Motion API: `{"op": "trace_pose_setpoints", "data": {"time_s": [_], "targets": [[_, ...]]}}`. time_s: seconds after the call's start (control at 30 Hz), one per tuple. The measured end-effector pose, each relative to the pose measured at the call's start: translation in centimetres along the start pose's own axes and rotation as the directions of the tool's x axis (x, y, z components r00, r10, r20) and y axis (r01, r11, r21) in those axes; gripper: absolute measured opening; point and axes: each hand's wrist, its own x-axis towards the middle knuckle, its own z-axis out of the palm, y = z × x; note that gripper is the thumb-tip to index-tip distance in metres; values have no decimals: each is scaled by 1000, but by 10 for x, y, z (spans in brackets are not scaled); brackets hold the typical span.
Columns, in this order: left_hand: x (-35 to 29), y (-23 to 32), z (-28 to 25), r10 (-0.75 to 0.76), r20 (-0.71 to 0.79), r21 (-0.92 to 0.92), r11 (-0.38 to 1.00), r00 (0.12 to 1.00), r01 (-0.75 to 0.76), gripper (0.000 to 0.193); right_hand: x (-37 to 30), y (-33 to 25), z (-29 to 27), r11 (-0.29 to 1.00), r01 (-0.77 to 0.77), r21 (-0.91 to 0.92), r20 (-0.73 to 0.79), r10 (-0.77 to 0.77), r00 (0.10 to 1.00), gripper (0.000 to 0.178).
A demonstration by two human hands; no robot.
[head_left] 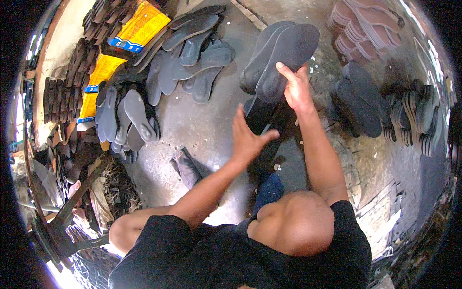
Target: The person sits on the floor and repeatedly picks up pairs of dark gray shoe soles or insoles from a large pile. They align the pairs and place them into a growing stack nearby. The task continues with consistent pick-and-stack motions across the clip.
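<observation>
the floor (185, 120) is gray. above it, our right hand (297, 91) pinches dark soles (291, 48); our left hand (248, 140) is spread nearby. the soles look light, bendy, best held at one side.

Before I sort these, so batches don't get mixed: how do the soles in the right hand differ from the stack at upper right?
The held soles are dark grey; the upper-right stack is reddish brown. The held soles are gripped by the right hand; no hand touches the upper-right stack. Both consist of sole-shaped pieces.
</observation>
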Motion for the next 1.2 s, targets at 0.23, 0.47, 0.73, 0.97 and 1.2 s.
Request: {"op": "trace_pose_setpoints", "data": {"time_s": [0.23,0.47,0.73,0.97,1.2], "targets": [[21,-29,26,29,315,74,996,949,-55,101,4,-88,2,706,296,-644,-8,-393,919,46],[80,-15,4,-99,523,130,991,847,35,101,-60,-104,-25,631,140,-763,-120,-352,929,56],[122,-89,-37,-223,55,302,933,973,196,96,-127,32,-105,497,-137,-857,-151,11,988,81],[298,-145,-112,-50,-208,438,888,977,139,88,-96,-3,-38,-271,58,-961,41,68,997,68],[367,-151,-128,-315,33,636,739,948,223,89,-105,21,-45,-353,96,-931,70,84,994,74]]}}
